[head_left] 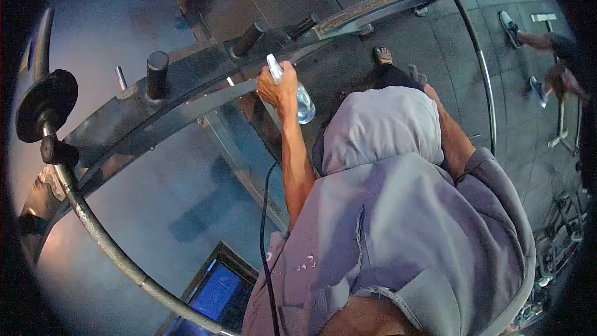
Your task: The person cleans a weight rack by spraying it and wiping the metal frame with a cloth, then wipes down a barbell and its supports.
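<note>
With my left hand (282, 89) I hold a spray bottle (305, 106), my fingers closed around it near the neck, just under the white spray head (274, 68). The clear body comes out below my hand, tilted, and no surface carries it. It is just beside the nearer edge of the curved frame (199, 66), not far from a thick peg (250, 38). If I swing my arm carelessly towards this edge, I think the bottle could knock on the metal and turn in my fingers. The hold is high, so a wet or loose grip could maybe let the smooth body slide down to the tiled floor (460, 65). A careless squeeze on the trigger might also send liquid where I do not want it. The black cable (265, 211) lies near my left arm, and my elbow could catch it. My right hand (430, 91) is low at my other side, partly hidden; I cannot tell if its fingers are spread, pressed together or pinching something.
</note>
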`<state>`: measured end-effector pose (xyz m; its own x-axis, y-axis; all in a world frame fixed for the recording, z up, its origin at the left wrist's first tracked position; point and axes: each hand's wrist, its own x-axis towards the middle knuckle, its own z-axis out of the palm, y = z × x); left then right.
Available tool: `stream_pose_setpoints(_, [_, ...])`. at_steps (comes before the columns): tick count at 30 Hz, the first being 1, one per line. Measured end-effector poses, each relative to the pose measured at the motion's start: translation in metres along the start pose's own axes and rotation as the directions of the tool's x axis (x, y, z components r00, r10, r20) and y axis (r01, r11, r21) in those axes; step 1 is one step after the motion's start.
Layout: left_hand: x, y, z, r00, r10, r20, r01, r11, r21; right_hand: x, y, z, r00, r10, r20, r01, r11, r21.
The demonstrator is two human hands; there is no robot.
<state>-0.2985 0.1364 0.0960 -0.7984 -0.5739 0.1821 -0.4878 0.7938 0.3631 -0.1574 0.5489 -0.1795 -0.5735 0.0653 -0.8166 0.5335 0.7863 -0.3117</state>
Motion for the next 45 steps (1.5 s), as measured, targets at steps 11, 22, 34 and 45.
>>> stream_pose_setpoints(11, [0.004,0.021,-0.002,0.975,-0.108,0.194,0.08,0.986,0.145,0.021,-0.018,-0.022,0.999,-0.047,-0.002,0.047,0.999,-0.026])
stream_pose_setpoints(22, [0.014,0.01,-0.021,0.996,-0.089,-0.014,0.089,0.996,0.0,0.061,-0.012,-0.03,0.988,-0.145,-0.053,0.137,0.981,-0.134])
stream_pose_setpoints(34, [-0.049,-0.111,0.018,0.978,-0.123,0.171,0.157,0.967,-0.202,-0.074,-0.364,-0.149,0.604,-0.77,-0.205,0.733,0.436,0.522])
stream_pose_setpoints(45, [-0.121,-0.169,-0.002,0.919,-0.157,0.361,0.195,0.978,-0.072,-0.084,-0.45,-0.012,0.082,-0.925,-0.37,0.95,0.185,-0.253])
